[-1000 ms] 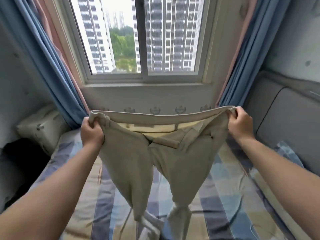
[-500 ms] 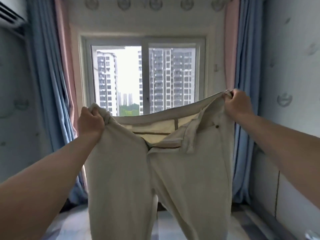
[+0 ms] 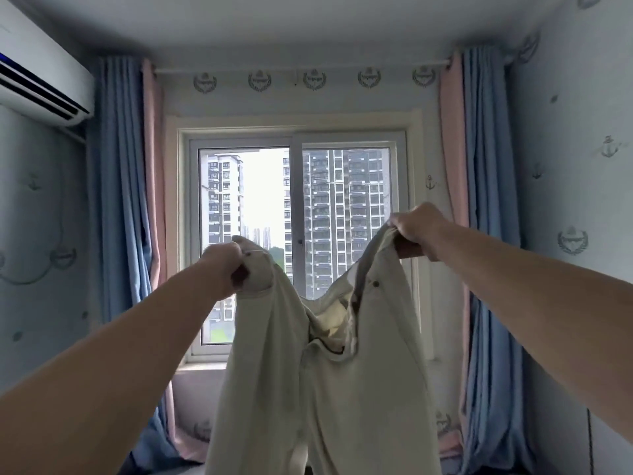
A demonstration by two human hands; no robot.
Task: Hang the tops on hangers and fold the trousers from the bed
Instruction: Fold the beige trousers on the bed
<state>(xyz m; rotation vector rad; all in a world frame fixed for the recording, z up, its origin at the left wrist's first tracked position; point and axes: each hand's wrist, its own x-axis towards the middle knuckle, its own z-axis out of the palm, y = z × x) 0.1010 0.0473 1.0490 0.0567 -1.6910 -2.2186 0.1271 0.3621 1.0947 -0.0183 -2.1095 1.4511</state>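
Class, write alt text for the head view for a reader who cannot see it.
The left hand and right hand grip pale trousers by the waistband, legs hanging. Behind is a window onto tower blocks, between blue and pink curtains.

One wide-angle view, worn on the person's head, looks forward and slightly upward across the room, square to the window [image 3: 294,234] on the far wall; the ceiling [image 3: 308,25] spans the top edge; the left hand [image 3: 222,265] and right hand [image 3: 416,231] sit close to the lens at mid-frame; the trousers [image 3: 325,389] hang nearest, filling the lower centre; an air conditioner [image 3: 41,80] marks the left edge.
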